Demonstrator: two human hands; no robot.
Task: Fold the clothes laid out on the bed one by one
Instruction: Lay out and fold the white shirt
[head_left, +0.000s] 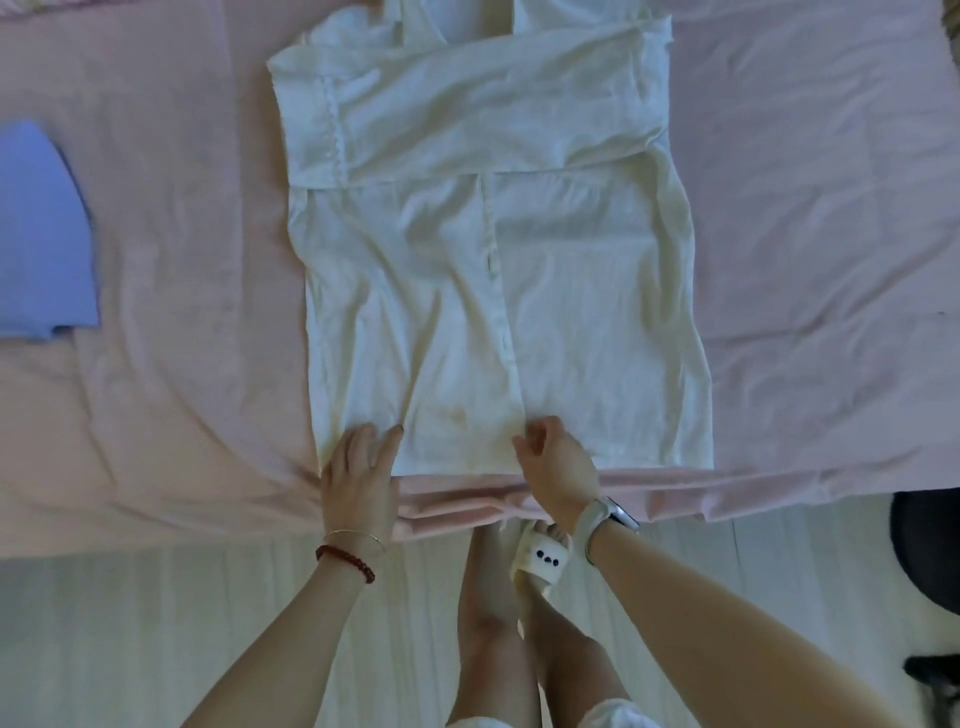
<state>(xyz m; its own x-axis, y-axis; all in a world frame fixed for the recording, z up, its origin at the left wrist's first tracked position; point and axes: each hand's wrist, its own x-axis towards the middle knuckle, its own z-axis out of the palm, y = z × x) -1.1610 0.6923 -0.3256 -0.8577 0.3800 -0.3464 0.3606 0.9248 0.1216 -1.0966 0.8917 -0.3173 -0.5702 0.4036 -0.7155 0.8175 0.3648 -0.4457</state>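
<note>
A white shirt (493, 270) lies flat on the pink bed sheet (182, 234), its sleeves folded across the upper part and its hem toward me. My left hand (358, 475) rests flat on the hem's left corner, fingers straight. My right hand (556, 462) sits at the hem's middle by the button placket, fingers curled; whether it pinches the cloth is hidden. A folded blue garment (44, 234) lies at the left edge of the bed.
The bed's near edge (727, 499) runs across the view, with pale wood floor (182, 623) below it. My legs and a white slipper (543, 558) stand at the bed's edge. A dark object (927, 551) sits at the right on the floor.
</note>
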